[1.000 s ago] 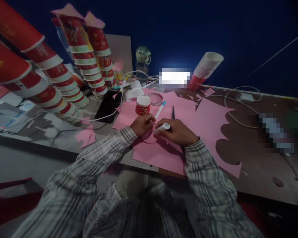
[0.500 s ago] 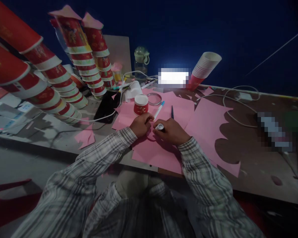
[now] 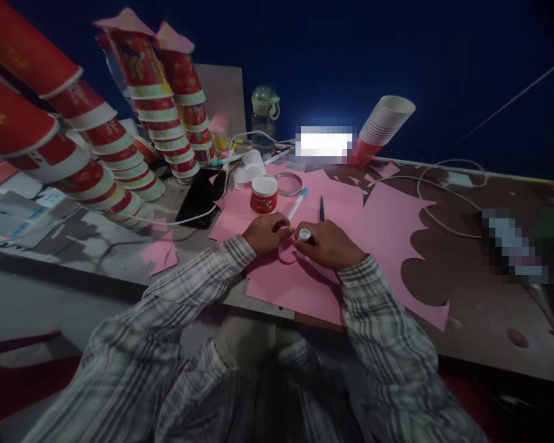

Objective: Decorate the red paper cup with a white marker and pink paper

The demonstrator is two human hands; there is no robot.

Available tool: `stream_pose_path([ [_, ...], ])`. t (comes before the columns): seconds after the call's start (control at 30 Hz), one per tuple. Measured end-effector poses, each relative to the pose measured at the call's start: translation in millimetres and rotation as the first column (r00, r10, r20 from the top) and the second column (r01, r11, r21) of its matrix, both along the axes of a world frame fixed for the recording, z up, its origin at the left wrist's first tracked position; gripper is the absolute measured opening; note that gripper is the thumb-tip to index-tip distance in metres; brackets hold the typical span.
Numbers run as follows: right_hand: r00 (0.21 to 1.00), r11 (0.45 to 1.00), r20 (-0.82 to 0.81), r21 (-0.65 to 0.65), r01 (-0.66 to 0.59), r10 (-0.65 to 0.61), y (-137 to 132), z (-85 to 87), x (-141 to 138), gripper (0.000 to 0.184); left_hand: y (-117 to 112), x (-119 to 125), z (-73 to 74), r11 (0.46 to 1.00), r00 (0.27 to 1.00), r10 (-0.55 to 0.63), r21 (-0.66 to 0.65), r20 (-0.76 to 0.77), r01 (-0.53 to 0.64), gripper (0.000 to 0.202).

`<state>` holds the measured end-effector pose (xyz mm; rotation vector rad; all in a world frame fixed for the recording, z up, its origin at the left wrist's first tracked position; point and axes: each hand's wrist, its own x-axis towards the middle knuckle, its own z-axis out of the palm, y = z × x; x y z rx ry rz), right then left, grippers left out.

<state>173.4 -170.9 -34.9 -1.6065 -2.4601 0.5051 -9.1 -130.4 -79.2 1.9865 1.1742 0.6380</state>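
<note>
My left hand [image 3: 268,232] pinches the edge of a round pink paper piece [image 3: 287,251], which lies over larger pink sheets. Closed around a white tube [image 3: 305,235] with a round, hollow-looking end, my right hand [image 3: 329,245] rests just right of that piece. The tube's other end is hidden under my fingers. Behind my left hand stands a red and white paper cup [image 3: 264,195], upside down. A marker with a blue cap [image 3: 298,204] lies between the hands and a roll of tape [image 3: 289,183]. A dark pointed tool [image 3: 322,208], partly covered, lies beyond my right hand.
Tall towers of red and white cups [image 3: 154,111] stand at the left. A black phone [image 3: 200,198] lies near a white cable. Nested paper cups [image 3: 383,129] lean at the back right. A scalloped pink sheet [image 3: 388,227] spreads to the right. A lidded bottle [image 3: 264,117] stands behind.
My right hand and the white tube have shifted slightly right, along the round paper's edge. My left hand stays pinched at the paper. The whole view has moved a little.
</note>
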Motion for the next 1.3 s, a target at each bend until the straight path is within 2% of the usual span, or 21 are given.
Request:
stream_pose_path([
  [0.07, 0.999, 1.0, -0.043, -0.001, 0.013, -0.013, 0.4, 0.8, 1.5, 0.015, 1.0, -0.8, -2.6, 1.0, 1.0, 0.007, -0.015, 0.013, -0.007, 0.016],
  [0.17, 0.973, 0.995, -0.213, 0.007, 0.095, -0.091, 0.1, 4.1, 6.8, 0.014, 1.0, -2.3, -7.4, 0.999, 0.997, 0.031, -0.044, 0.068, -0.029, 0.017],
  [0.3, 0.83, 0.952, -0.488, -0.006, 0.305, -0.269, -1.7, 8.1, 12.2, 0.014, -1.5, -2.5, -10.7, 0.998, 0.997, 0.05, 0.026, 0.051, -0.052, 0.022],
  [0.37, 0.795, 0.95, -0.54, -0.03, 0.31, -0.276, -2.6, 7.8, 9.9, 0.013, -2.8, -1.9, -11.6, 0.995, 0.998, 0.065, 0.074, 0.017, -0.066, 0.025],
  [0.47, 0.851, 0.98, -0.492, -0.016, 0.2, -0.182, -3.7, 4.2, 0.0, 0.012, -4.0, -1.5, -12.3, 0.993, 0.998, 0.064, 0.099, 0.014, -0.065, 0.025],
  [0.57, 0.941, 0.996, -0.327, -0.023, 0.082, -0.085, -4.3, 0.0, -11.5, 0.011, -4.3, -2.5, -10.7, 0.995, 0.998, 0.029, 0.091, 0.049, -0.033, 0.023],
  [0.67, 0.984, 0.999, -0.175, -0.032, 0.014, -0.019, -4.0, -1.6, -15.2, 0.013, -4.6, -3.3, -7.6, 0.996, 1.0, 0.018, 0.084, 0.024, -0.02, 0.022],
  [0.77, 0.995, 1.0, -0.101, 0.006, -0.011, 0.012, -2.4, -1.2, -9.6, 0.018, -5.7, -2.8, -5.6, 0.996, 1.0, 0.026, 0.086, -0.012, -0.025, 0.025],
  [0.87, 0.999, 0.999, -0.04, 0.03, 0.02, -0.019, -0.4, -0.9, -2.5, 0.019, -7.1, -2.0, -4.8, 0.996, 0.999, 0.039, 0.076, -0.016, -0.037, 0.026],
  [1.0, 0.997, 0.999, -0.075, -0.014, 0.031, -0.032, 0.9, -1.4, 0.4, 0.015, -7.2, -1.4, -3.9, 0.997, 0.999, 0.032, 0.064, -0.007, -0.032, 0.026],
  [1.2, 0.971, 0.993, -0.223, -0.052, -0.102, 0.088, 0.3, -4.8, -3.6, 0.013, -2.1, -1.7, -6.6, 1.0, 0.996, 0.003, -0.029, 0.086, 0.0, 0.028],
  [1.3, 0.959, 0.993, -0.268, -0.055, -0.109, 0.09, 1.2, -7.5, -3.4, 0.014, -1.4, -2.5, -7.4, 1.0, 0.996, -0.018, -0.005, 0.09, 0.018, 0.023],
])
